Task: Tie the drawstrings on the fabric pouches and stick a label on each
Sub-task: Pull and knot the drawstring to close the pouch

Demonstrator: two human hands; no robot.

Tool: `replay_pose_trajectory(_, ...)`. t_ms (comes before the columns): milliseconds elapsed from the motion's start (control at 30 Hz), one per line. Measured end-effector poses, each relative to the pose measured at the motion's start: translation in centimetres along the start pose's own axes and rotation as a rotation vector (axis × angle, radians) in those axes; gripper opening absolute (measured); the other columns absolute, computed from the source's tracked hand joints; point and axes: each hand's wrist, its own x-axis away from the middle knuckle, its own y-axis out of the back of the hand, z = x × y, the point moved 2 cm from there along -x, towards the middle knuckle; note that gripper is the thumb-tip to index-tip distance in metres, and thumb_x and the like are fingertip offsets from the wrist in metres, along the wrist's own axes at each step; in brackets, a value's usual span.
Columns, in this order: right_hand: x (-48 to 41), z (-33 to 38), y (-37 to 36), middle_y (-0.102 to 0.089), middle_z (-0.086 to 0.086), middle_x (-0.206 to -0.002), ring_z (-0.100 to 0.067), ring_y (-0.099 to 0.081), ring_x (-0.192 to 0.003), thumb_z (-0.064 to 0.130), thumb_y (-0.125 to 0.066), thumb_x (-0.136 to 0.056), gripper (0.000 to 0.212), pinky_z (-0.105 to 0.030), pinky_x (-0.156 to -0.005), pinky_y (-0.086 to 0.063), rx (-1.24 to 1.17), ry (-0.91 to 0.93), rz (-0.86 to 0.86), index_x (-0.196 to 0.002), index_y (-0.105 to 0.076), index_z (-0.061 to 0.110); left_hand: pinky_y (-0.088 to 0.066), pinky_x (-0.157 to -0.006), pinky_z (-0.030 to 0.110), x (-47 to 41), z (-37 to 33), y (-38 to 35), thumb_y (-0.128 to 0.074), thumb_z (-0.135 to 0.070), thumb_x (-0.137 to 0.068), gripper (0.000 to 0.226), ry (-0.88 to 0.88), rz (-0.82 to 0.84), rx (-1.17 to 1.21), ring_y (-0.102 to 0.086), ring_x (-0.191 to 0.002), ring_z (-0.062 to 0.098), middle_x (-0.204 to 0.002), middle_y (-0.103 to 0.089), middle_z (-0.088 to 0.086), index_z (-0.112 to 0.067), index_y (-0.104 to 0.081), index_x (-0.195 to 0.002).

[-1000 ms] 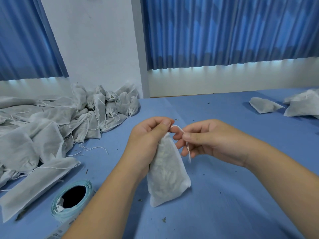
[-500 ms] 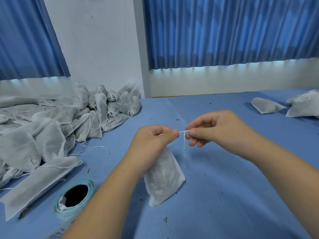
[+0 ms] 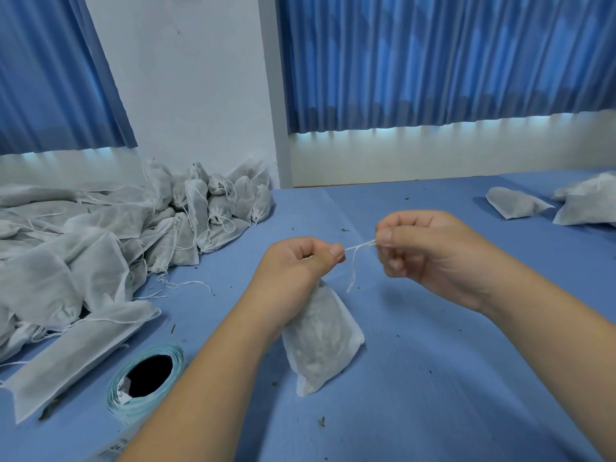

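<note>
A white fabric pouch (image 3: 320, 341), filled with something dark, hangs down to the blue table from my left hand (image 3: 300, 265), which grips its gathered neck. My right hand (image 3: 423, 248) pinches the white drawstring (image 3: 358, 248) and holds it taut to the right of the neck; a loose end dangles below the string. A roll of pale blue labels (image 3: 146, 378) lies at the lower left, close to my left forearm.
A big heap of white pouches (image 3: 100, 241) covers the table's left side, back to the wall. A flat pouch (image 3: 73, 358) lies beside the label roll. Two more pouches (image 3: 513, 203) rest at the far right. Small dark crumbs dot the blue table (image 3: 433, 378).
My right hand has moved right and up, away from my left hand, drawing the string out taut. The pouch's neck has gathered tighter under my left hand.
</note>
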Motion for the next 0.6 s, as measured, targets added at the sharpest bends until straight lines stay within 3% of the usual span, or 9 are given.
replay_pose_trajectory(133, -0.2, 0.3, 0.4, -0.049, -0.001, -0.060, -0.014, -0.043, -0.050, 0.014, -0.070, -0.072, 0.013, -0.021, -0.044, -0.036, -0.146, 0.044, -0.112, -0.060, -0.063, 0.015, -0.042, -0.059, 0.008, 0.2, -0.1, -0.5, -0.076, -0.035, -0.076, 0.010, -0.017, 0.113, 0.092, -0.058, -0.063, -0.001, -0.068, -0.065, -0.015, -0.027, -0.072, -0.072)
replay_pose_trajectory(267, -0.3, 0.2, 1.3, -0.051, -0.001, -0.062, -0.014, -0.045, -0.050, 0.009, -0.061, -0.088, 0.019, -0.021, -0.043, -0.036, -0.153, 0.052, -0.312, -0.070, -0.060, 0.012, -0.052, -0.077, 0.021, 0.3, 0.9, -1.2, -0.077, -0.036, -0.069, 0.030, 0.099, 0.322, 0.136, -0.069, -0.086, 0.009, -0.093, -0.074, -0.003, -0.024, -0.075, -0.096)
replay_pose_trajectory(400, -0.3, 0.2, 2.0, -0.055, 0.002, -0.063, -0.014, -0.051, -0.052, 0.012, -0.063, -0.089, 0.013, -0.021, -0.045, -0.041, -0.123, 0.029, -0.422, -0.076, -0.059, 0.013, -0.052, -0.091, 0.038, 0.5, 2.4, -1.4, -0.080, -0.045, -0.065, 0.036, 0.221, 0.484, -0.038, -0.071, -0.090, 0.018, -0.095, -0.076, 0.004, -0.018, -0.076, -0.089)
replay_pose_trajectory(500, -0.3, 0.2, 1.7, -0.056, 0.003, -0.061, -0.015, -0.056, -0.053, 0.012, -0.063, -0.088, 0.014, -0.022, -0.048, -0.041, -0.051, 0.052, -0.423, -0.075, -0.060, 0.013, -0.054, -0.073, 0.030, 0.3, 2.9, -1.9, -0.077, -0.044, -0.074, 0.023, 0.236, 0.372, -0.029, -0.070, -0.075, 0.014, -0.082, -0.075, 0.000, -0.021, -0.073, -0.075)
replay_pose_trajectory(600, -0.1, 0.4, 0.6, -0.060, 0.003, -0.059, -0.015, -0.061, -0.055, 0.010, -0.065, -0.087, 0.016, -0.022, -0.049, -0.045, 0.180, 0.114, -0.342, -0.072, -0.062, 0.014, -0.045, -0.056, 0.019, 0.0, 2.9, -2.3, -0.059, -0.044, -0.094, 0.031, 0.199, 0.173, -0.067, -0.064, -0.060, 0.004, -0.067, -0.069, -0.012, -0.023, -0.066, -0.073)
